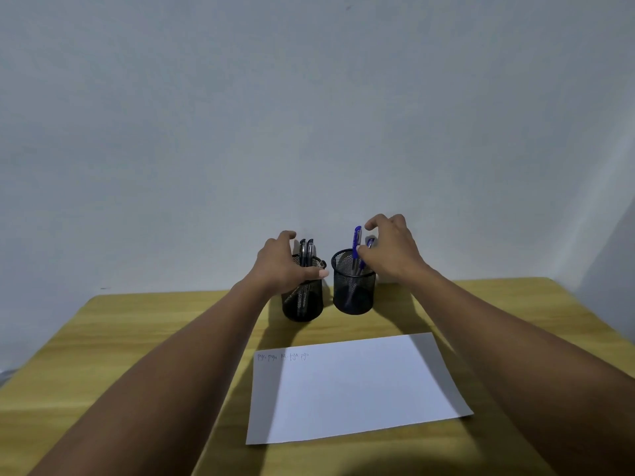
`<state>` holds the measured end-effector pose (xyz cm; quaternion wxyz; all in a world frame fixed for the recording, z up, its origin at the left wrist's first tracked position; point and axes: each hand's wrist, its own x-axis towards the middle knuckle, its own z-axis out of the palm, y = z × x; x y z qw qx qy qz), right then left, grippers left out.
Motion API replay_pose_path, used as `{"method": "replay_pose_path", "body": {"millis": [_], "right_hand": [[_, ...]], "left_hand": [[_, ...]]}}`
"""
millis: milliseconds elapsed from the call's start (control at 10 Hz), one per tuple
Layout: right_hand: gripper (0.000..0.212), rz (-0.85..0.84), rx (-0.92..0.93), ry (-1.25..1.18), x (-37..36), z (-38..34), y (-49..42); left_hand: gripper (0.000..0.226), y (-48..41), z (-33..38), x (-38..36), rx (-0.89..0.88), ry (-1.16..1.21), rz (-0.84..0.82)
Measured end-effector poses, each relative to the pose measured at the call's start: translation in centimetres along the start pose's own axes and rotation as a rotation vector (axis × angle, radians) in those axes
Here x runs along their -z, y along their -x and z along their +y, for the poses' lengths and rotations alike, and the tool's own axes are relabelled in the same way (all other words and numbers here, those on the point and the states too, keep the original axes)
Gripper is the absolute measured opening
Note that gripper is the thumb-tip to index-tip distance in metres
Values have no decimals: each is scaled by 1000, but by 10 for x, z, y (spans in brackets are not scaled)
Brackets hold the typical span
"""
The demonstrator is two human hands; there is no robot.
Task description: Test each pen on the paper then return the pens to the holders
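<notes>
Two black mesh holders stand at the back of the wooden table (pixel 103 338). The left holder (pixel 302 304) has black pens (pixel 306 250) upright in it. My left hand (pixel 280 266) wraps around its rim, thumb across the front and fingers behind. The right holder (pixel 354 297) contains blue pens (pixel 356 237). Just above and to the right of it hovers my right hand (pixel 391 252), fingers spread and curled, thumb tip next to the blue pens, nothing visibly pinched. A white paper (pixel 354 389) lies in front with several small written words (pixel 283 356) along its top left.
A plain grey wall (pixel 309 115) rises right behind the holders. The table's far edge runs just behind them, and its right corner falls away at the far right. My forearms cross the table on both sides of the paper.
</notes>
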<state>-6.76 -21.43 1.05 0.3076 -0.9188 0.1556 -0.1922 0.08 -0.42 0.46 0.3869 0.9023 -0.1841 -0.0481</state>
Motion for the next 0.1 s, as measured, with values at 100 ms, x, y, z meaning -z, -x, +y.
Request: {"method": "replay_pose_path", "body": {"millis": [100], "right_hand": [[47, 5, 9, -2, 5, -1, 4]], "left_hand": [[118, 7, 4, 5, 1, -45, -34]]}}
